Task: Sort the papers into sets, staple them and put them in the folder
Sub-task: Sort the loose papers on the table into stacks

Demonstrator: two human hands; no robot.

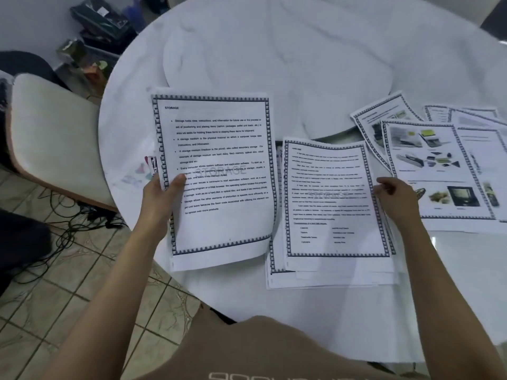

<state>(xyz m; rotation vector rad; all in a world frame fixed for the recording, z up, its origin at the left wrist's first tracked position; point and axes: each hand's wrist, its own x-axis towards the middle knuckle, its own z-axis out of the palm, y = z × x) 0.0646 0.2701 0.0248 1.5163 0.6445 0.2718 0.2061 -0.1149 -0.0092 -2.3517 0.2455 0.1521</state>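
Observation:
My left hand (162,194) grips a printed sheet headed STORAGE (219,182) by its left edge, holding it lifted over the left part of the white round table (301,64). To its right a stack of bordered text pages (334,212) lies flat on the table. My right hand (397,196) rests at that stack's right edge, fingers curled on the top page's margin. Further right, several pages with pictures of devices (439,171) lie spread and overlapping. A translucent folder (134,171) shows faintly under the held sheet at the left. No stapler is visible.
A cream chair (55,138) stands left of the table. Black cables (74,223) trail over the tiled floor. Boxes and clutter (101,31) sit by the wall at the back left. A raised round centre disc (274,50) fills the table's middle.

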